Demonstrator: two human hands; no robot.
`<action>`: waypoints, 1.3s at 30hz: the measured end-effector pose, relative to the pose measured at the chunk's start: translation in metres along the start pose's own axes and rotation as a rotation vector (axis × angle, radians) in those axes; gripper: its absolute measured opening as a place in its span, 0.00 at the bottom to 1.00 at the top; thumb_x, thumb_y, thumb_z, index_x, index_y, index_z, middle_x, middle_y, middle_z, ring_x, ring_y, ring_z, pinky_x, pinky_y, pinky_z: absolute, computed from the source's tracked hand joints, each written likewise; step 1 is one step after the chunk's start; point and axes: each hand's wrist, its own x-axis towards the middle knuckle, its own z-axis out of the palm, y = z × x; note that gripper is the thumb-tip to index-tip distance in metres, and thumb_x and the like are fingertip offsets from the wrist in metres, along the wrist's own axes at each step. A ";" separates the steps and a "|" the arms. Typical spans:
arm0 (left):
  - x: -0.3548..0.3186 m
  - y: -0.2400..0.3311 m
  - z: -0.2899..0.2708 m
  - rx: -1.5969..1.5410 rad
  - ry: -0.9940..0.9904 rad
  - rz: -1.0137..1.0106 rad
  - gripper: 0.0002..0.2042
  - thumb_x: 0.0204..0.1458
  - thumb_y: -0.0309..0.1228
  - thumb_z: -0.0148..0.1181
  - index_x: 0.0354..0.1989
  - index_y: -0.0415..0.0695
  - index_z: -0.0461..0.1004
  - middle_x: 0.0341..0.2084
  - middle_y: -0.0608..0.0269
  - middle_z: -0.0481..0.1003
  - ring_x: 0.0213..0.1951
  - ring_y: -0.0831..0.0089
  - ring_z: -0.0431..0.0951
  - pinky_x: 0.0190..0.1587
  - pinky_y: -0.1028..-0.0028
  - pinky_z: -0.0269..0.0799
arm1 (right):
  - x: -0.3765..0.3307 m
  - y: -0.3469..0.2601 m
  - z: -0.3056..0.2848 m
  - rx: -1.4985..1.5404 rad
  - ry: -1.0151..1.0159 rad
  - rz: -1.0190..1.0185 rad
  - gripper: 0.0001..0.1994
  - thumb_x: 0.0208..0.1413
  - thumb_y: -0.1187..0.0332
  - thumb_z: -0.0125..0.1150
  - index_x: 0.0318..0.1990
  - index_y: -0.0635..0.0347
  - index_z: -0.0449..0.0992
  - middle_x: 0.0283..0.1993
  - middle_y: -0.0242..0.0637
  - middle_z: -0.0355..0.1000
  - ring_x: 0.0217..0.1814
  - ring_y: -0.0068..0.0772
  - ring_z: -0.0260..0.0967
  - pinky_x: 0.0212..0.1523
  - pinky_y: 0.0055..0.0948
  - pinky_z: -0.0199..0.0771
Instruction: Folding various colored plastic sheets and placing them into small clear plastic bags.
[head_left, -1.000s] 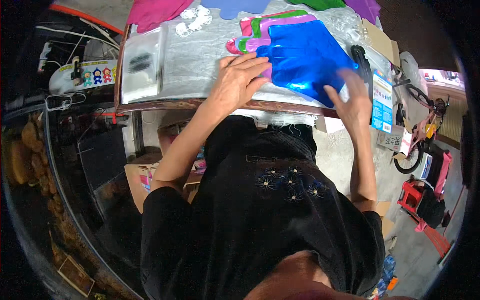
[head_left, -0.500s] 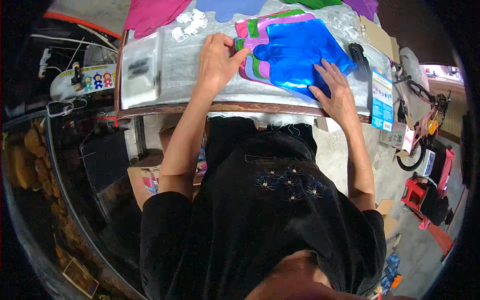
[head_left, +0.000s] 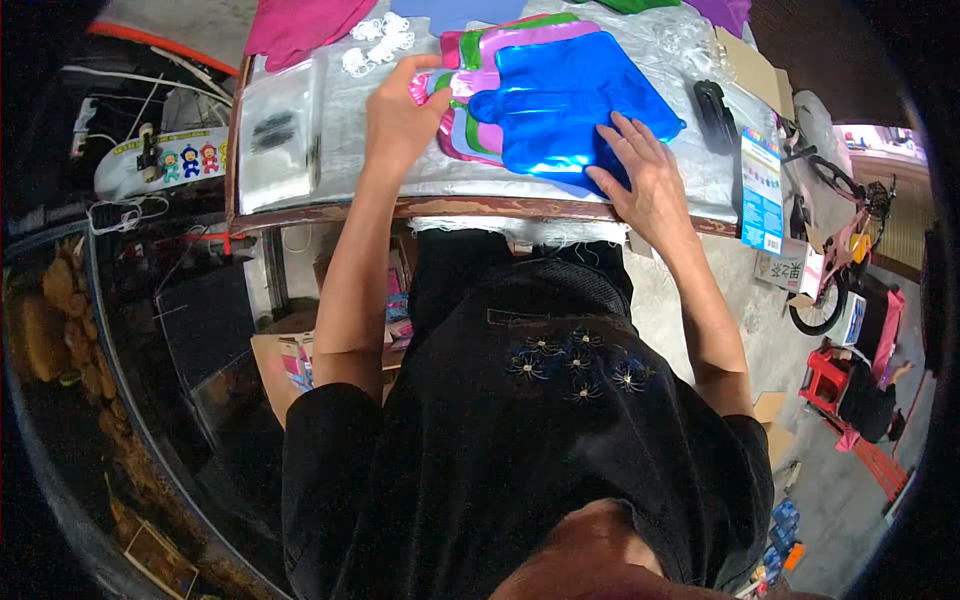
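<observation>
A stack of flat, shiny foil sheets lies on the plastic-covered table [head_left: 350,165], its tabs pointing left. On top is a blue foil sheet [head_left: 560,100]; pink, green and lilac edges show beneath it. At the left end, my left hand [head_left: 403,115] has its thumb and fingers curled round the narrow tabs, with a bit of pink foil [head_left: 419,88] showing between them. Its other fingertips are hidden. My right hand [head_left: 645,175] rests on the blue foil near the front right, fingers stretched out and thumb apart.
Left of my hands lies a clear plastic packet [head_left: 280,135]. White looped bundles [head_left: 380,45] are behind it, with magenta sheets [head_left: 305,30] at the back. Near the right edge are a black tool-like object [head_left: 714,115], a blue-and-white printed package [head_left: 761,190] and cardboard [head_left: 752,70].
The foil stack has slid left across the table. Both hands have moved left with it, and my left hand's fingers have closed round the tabs.
</observation>
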 end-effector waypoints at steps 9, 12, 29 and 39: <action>0.000 -0.006 -0.012 0.037 -0.100 -0.072 0.13 0.54 0.32 0.68 0.47 0.47 0.83 0.40 0.56 0.83 0.35 0.72 0.82 0.38 0.73 0.78 | 0.012 -0.002 0.006 -0.100 0.084 0.039 0.26 0.57 0.58 0.67 0.61 0.58 0.74 0.67 0.48 0.68 0.69 0.54 0.63 0.65 0.48 0.65; 0.001 -0.015 -0.010 0.006 -0.061 0.001 0.11 0.55 0.31 0.66 0.45 0.46 0.84 0.39 0.59 0.83 0.34 0.74 0.82 0.38 0.74 0.78 | 0.012 0.000 0.008 -0.122 0.065 0.072 0.26 0.58 0.57 0.67 0.62 0.58 0.74 0.67 0.47 0.68 0.69 0.53 0.64 0.65 0.48 0.65; 0.048 -0.023 -0.055 -0.019 0.107 0.187 0.06 0.53 0.25 0.66 0.39 0.43 0.84 0.41 0.54 0.79 0.40 0.63 0.82 0.35 0.69 0.82 | 0.036 0.003 -0.042 0.069 0.061 0.002 0.26 0.57 0.62 0.68 0.62 0.59 0.72 0.69 0.47 0.66 0.69 0.53 0.64 0.66 0.46 0.65; 0.239 0.007 0.023 0.128 -0.090 0.424 0.07 0.55 0.28 0.65 0.40 0.42 0.83 0.44 0.52 0.80 0.44 0.58 0.82 0.45 0.66 0.79 | 0.072 0.078 -0.108 0.087 0.007 0.049 0.24 0.54 0.69 0.69 0.59 0.60 0.74 0.68 0.44 0.67 0.68 0.53 0.65 0.67 0.46 0.65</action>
